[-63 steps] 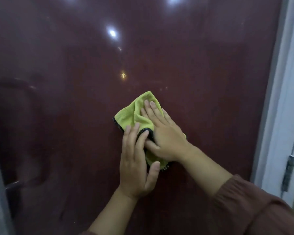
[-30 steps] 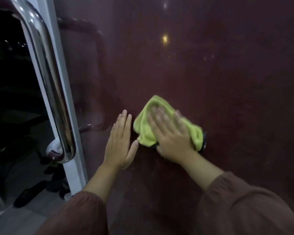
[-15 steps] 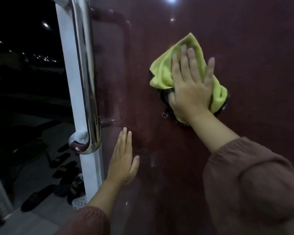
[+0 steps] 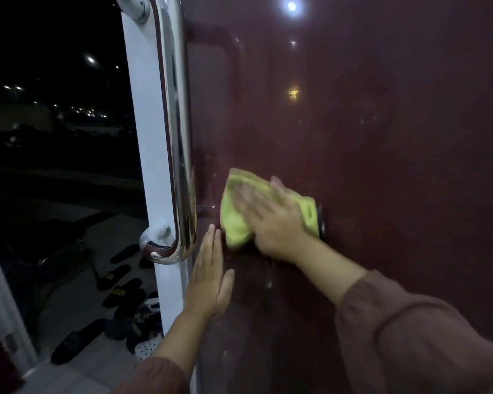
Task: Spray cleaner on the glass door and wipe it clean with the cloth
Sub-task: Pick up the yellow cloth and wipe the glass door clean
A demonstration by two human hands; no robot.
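Observation:
The dark maroon glass door [image 4: 382, 137] fills the right of the view. A yellow-green cloth [image 4: 234, 220] with a dark edge lies flat against the glass just right of the handle. My right hand [image 4: 273, 223] presses on it, palm down, and is blurred with motion. My left hand [image 4: 209, 280] rests flat on the glass below the cloth, fingers straight and together, holding nothing. No spray bottle is in view.
A chrome pull handle [image 4: 174, 132] runs down the white door frame [image 4: 143, 137] to the left of the cloth. Beyond the frame it is dark outside, with several black sandals [image 4: 117, 291] on the floor.
My right hand has swept the cloth down and to the left, from high on the glass to beside the handle's lower end. The left hand stays flat on the glass.

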